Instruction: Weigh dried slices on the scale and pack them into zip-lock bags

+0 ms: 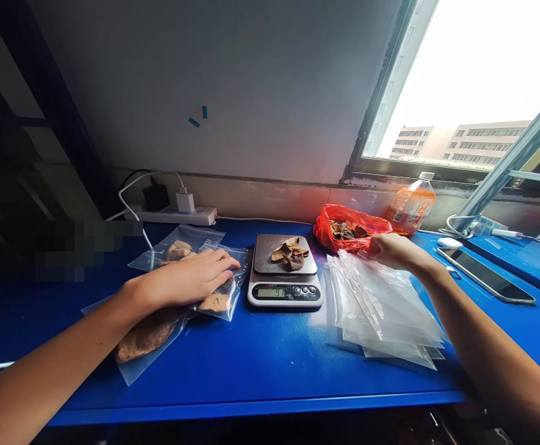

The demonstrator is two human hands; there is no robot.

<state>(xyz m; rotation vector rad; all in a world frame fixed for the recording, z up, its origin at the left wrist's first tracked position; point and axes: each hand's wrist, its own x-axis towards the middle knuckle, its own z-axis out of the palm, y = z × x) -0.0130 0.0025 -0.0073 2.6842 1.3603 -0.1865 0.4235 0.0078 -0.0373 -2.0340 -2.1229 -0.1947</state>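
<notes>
My left hand (196, 275) lies flat, fingers stretched out, over several clear zip bags (191, 235) with tan-brown dried pieces inside. Just right of it stands a white kitchen scale (285, 296), its display lit. Several curled, brownish dried pieces (291, 253) rest on the scale's metal plate. My right hand (393, 250) is closed at the right edge of an open red plastic bag (323, 230), above the upper end of a stack of flat clear bags (381, 309). What its fingers hold is hidden. Dark dried pieces (348, 230) fill the red bag.
An orange drink bottle (413, 204) stands behind the red bag. At right lie a phone (487, 275) and a small white case (450, 243). A power strip (172, 215) with chargers sits along the wall. The blue table (261, 364) ends at a front edge.
</notes>
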